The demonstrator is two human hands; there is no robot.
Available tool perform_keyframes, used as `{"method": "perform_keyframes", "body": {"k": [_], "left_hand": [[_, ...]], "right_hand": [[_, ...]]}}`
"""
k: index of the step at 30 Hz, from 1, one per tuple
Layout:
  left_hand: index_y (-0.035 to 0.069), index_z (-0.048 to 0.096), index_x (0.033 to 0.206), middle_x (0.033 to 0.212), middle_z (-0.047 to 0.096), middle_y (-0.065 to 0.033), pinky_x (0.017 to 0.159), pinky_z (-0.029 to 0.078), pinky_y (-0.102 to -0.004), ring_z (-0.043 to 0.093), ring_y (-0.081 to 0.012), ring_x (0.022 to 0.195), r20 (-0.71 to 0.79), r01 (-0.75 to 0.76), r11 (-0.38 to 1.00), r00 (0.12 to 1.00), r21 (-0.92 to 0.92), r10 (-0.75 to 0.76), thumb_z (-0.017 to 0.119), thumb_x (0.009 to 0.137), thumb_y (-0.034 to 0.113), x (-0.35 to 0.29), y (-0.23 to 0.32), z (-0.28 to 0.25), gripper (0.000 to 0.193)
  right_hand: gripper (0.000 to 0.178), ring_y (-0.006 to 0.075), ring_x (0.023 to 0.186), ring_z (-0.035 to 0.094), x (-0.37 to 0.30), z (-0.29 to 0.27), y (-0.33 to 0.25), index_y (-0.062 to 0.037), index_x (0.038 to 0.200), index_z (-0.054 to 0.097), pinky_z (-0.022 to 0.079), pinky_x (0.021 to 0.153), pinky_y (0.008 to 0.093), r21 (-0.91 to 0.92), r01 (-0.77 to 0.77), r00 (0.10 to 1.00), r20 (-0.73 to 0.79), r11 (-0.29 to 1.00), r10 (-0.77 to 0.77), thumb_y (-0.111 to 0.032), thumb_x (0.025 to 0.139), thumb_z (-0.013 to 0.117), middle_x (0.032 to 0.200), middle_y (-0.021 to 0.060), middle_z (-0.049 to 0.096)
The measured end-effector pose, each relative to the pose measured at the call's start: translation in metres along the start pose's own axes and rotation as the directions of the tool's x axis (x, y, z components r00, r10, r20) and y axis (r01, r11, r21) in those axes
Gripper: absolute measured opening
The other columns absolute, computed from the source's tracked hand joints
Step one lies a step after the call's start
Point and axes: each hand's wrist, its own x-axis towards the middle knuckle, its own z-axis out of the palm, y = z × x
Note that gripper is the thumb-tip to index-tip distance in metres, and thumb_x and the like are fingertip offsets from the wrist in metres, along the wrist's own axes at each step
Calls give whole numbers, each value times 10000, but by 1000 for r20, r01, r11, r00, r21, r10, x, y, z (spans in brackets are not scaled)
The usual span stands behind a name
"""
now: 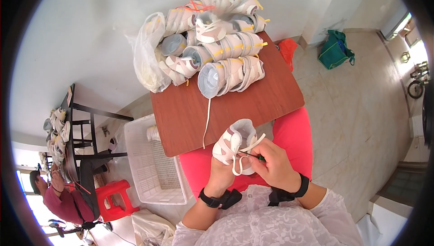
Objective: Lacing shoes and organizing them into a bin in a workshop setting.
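Close to my body, over my lap, my left hand (221, 173) is wrapped round the lower side of a small white-and-mauve shoe (226, 144), its grey-lined opening turned up. A cream shoelace (234, 168) hangs in a loop at its front. Against the same shoe, my right hand (275, 163) is closed on a thin dark hook-like tool with a green handle (261, 158), its tip among the laces. A loose lace end also sticks up beside these fingers.
Nested rows of similar shoe uppers (235, 75) lie on the brown table (271, 99), with a clear plastic bag (147, 65) at their left. A white crate (141, 173) stands left of my legs. Farther left are a red stool (110, 196) and another person (63, 201). A green bag (332, 49) sits at right.
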Motion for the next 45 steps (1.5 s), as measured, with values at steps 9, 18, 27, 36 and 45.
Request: {"method": "perform_keyframes", "body": {"k": [9, 18, 27, 36, 45], "left_hand": [[68, 505, 1182, 932, 600, -5, 716, 520, -257, 593, -100, 828, -159, -92, 994, 984, -64, 81, 745, 764, 29, 1, 5, 1, 483], [69, 490, 1209, 999, 603, -29, 730, 526, -255, 612, -116, 860, -106, -103, 994, 989, -34, 99, 684, 764, -39, -3, 2, 3, 497], [23, 538, 1162, 1046, 633, -64, 758, 531, -284, 635, -150, 905, -78, -156, 927, 978, 342, 194, 692, 779, -46, -7, -8, -13, 419], [46, 510, 1179, 962, 632, -20, 741, 523, -249, 619, -107, 853, -57, -80, 991, 995, 102, 87, 759, 696, -20, -6, 10, 2, 547], [45, 481, 1240, 1057, 609, -35, 764, 520, -269, 609, -119, 882, -116, -160, 987, 981, -18, 157, 733, 742, -36, -7, 8, 1, 564]], "right_hand": [[52, 244, 594, 562, -7, -5, -7, -37, 886, 615, 448, 510, 333, -167, 18, 996, -88, 986, -33, -68, 845, 622, 796, 87, 551], [139, 210, 578, 566, 4, 9, -8, -59, 862, 620, 444, 482, 329, -51, 17, 980, -199, 999, -27, -25, 757, 706, 752, 62, 524], [156, 198, 575, 561, 8, 3, -8, -30, 783, 594, 446, 500, 310, -147, 77, 992, -85, 986, -90, 38, 682, 693, 738, 71, 546], [146, 245, 613, 589, 17, -12, -11, -41, 783, 573, 460, 511, 336, -27, -6, 996, 89, 1000, 8, -30, 707, 697, 760, 81, 549], [141, 228, 606, 564, 14, -11, -16, -31, 862, 600, 440, 507, 319, 24, -58, 998, -38, 998, 59, -72, 771, 700, 758, 78, 537]]}}
